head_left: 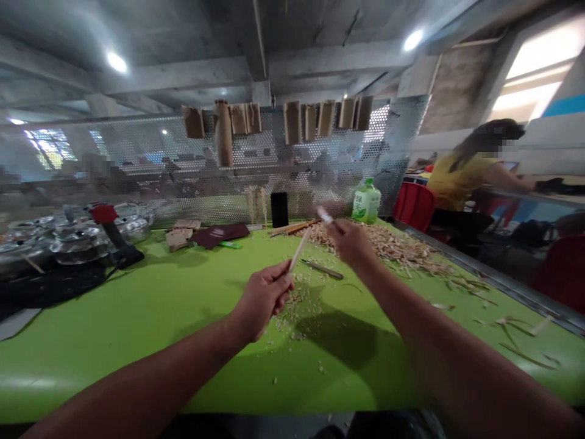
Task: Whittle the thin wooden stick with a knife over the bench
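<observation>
A pale wooden stick (299,251) juts from the left grip (269,297), which is closed around its lower end; its long axis slants up, forward and rightward. The right grip (350,241), farther out and right of the stick's tip, apart from it, clasps a blurred object (325,214), too smeared to identify. Below lie wood chips (298,310) on the green counter (169,332), with a slim-bladed tool (324,269) between the hands and heaped shavings (402,247) beyond.

A slim, pale wooden stick (300,250) leans toward one o'clock in the left hand (264,294); a whitish object (324,214), blurred beyond identifying, points toward ten o'clock from the right hand (351,242).
</observation>
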A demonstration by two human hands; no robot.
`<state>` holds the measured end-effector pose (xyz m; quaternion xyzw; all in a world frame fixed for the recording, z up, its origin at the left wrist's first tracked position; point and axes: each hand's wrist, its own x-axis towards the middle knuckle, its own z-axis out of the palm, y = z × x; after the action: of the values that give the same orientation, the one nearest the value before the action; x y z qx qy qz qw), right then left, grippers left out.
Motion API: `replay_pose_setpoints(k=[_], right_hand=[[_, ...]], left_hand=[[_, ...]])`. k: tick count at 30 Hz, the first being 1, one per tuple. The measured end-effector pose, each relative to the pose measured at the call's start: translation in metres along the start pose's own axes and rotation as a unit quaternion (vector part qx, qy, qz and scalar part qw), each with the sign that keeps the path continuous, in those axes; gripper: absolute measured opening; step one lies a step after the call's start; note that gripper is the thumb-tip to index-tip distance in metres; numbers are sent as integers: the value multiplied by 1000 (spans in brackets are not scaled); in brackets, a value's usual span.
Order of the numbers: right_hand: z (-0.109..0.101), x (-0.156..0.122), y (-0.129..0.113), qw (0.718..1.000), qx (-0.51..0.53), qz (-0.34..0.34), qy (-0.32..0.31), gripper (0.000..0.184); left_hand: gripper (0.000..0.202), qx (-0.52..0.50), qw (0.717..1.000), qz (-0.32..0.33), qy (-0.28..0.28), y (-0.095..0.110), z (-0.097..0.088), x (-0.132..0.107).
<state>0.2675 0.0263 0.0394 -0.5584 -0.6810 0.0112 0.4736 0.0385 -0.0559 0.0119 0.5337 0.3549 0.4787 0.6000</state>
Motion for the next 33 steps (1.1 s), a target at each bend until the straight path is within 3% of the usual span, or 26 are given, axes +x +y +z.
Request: replay_pose_setpoints(k=[3,5,8,11,13,19,33], right_hand=[[-20,24,31,986,-17,100,135,42],[-20,24,34,985,-4,85,152,41],[1,3,12,998,32,-34,52,36],[22,-25,-19,986,38,-146,-65,30],[28,-38,-33,977,37,-184,-105,27],[26,-45,-42,965,25,-223,-136,28],[25,-49,-45,967,-23,-209,-141,27]], left_hand=[[43,-49,998,-10,-23,1,3,1],[40,-88,996,-4,-6,4,1,6],[32,-114,993,11,14,9,-5,13],[28,-119,993,18,5,12,-9,15],[25,-121,992,21,1,13,-10,15],[18,-125,992,28,-3,12,-8,15],[16,-30,998,55,17,7,-9,13]])
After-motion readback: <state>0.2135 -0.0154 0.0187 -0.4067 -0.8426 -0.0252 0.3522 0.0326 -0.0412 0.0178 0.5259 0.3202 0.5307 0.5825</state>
